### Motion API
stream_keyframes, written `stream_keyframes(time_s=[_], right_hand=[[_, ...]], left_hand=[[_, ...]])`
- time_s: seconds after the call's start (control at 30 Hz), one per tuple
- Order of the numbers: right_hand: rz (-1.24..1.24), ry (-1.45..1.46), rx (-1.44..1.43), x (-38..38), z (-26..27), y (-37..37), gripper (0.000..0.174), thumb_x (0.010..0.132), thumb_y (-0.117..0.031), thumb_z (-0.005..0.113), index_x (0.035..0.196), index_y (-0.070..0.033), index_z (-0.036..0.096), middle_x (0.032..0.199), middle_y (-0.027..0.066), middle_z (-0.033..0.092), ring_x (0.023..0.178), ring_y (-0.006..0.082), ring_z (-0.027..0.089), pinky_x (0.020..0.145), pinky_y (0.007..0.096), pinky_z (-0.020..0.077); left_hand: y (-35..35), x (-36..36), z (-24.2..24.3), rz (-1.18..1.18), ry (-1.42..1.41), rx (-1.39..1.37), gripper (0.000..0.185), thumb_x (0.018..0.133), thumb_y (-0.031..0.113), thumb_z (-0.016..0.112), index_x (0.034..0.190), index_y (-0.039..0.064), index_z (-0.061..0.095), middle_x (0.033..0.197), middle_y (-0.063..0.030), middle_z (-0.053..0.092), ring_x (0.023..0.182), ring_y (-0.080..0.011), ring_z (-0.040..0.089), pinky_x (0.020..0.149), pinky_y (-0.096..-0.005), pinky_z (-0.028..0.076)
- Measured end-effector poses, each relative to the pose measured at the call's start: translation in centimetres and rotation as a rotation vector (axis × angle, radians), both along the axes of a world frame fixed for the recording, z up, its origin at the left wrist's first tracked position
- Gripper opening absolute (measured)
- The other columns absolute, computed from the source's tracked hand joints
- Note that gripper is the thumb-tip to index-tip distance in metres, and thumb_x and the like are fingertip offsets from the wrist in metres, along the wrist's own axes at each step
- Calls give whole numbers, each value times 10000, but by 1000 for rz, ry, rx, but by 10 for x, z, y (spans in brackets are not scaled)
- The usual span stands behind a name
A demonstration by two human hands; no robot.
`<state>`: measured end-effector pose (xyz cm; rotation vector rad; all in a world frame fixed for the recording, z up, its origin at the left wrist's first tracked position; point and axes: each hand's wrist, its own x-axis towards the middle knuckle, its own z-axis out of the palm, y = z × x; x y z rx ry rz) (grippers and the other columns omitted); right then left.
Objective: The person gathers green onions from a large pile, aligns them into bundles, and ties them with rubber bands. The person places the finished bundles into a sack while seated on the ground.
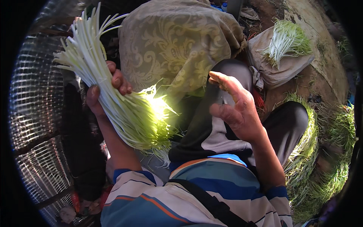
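Note:
My left hand (109,81) is closed around the pale stalks of a thick bunch of leafy greens, likely blanched garlic chives (122,113). The white cut ends point up and left, while the yellow-green tips hang to the lower right in bright sunlight. Nothing is in my right hand (235,99), raised above my knee with the thumb and fingers apart. Its fingertips look soiled. Between and beyond the hands stands a bulky form draped in a patterned beige cloth (175,42).
A smaller bunch of the same greens (289,42) lies on a cloth-covered bundle (283,71) at the upper right. Long heaps of greens (300,170) line the ground at right. A woven mesh wall (37,99) stands at left. My bent knees are in front.

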<state>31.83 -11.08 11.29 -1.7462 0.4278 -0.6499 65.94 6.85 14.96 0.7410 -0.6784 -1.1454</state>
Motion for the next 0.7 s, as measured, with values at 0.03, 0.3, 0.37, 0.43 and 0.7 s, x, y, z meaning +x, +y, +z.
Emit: stream_keyframes(time_s=[0.03,0.3,0.37,0.43,0.7], right_hand=[[35,-43,141,5,-6,5,853,949,-388,887,1573,70,530,1450,249,657,1389,354,637,1205,426,460],[-209,-397,944,-54,-30,8,1110,929,-583,882,1715,-22,335,1676,182,509,1550,337,491,1333,517,341],[-372,-404,899,-90,-35,21,1110,905,-501,931,1726,-59,329,1687,185,500,1569,342,472,1325,549,358],[-390,-453,982,-116,-29,27,1146,859,-378,981,1736,-65,312,1688,172,499,1583,334,450,1330,542,350],[-579,-509,1002,-198,-44,52,1137,786,-368,1013,1668,4,399,1642,180,536,1530,347,509,1314,541,362]], left_hand=[[-17,-25,3,-14,3,103,743,889,343,877,1435,17,491,1001,-75,672,856,-240,712,900,-439,599],[-125,-207,-33,-399,-711,464,637,760,126,929,1333,-9,686,1134,-110,785,976,-198,738,918,-329,581],[-136,-230,-3,-555,-1122,381,547,811,184,873,1269,-32,665,1101,-238,756,1047,-379,754,922,-433,584],[-130,-251,-18,-515,-1317,215,542,844,267,845,1258,-30,659,1051,-271,727,1036,-466,718,896,-498,579],[-132,-288,2,-734,-1418,312,488,852,289,881,1143,1,616,1023,-230,734,977,-465,732,834,-538,574]])
